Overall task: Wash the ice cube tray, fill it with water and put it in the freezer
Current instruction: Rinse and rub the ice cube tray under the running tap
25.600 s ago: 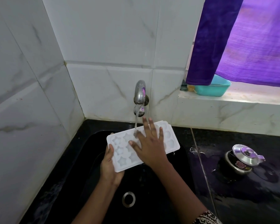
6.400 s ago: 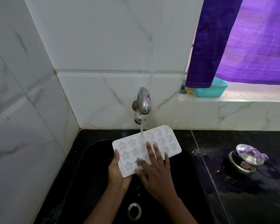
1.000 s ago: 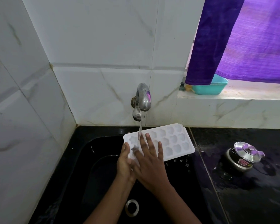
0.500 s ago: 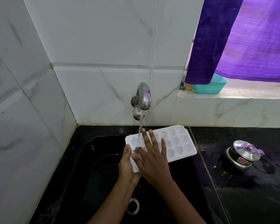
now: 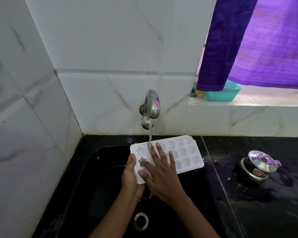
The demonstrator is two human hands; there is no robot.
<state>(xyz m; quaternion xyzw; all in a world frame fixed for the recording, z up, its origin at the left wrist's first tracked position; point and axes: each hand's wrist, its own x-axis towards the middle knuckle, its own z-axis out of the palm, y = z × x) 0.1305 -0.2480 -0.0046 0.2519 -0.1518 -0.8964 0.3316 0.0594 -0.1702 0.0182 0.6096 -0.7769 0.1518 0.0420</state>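
A white ice cube tray with star and shell shaped cells is held over the black sink, under the running steel tap. The stream lands on the tray's left part, by my fingertips. My left hand grips the tray's near left end from below and the side. My right hand lies flat on top of the tray's left half with fingers spread, covering several cells.
The sink drain shows below my arms. A small steel pot with a lid stands on the wet black counter to the right. A teal tub sits on the window ledge under a purple curtain. White tiled walls close the left and back.
The tray and both hands have stayed under the tap over the last second. My right hand slid slightly over the tray's left cells; the tray shifted a little leftward.
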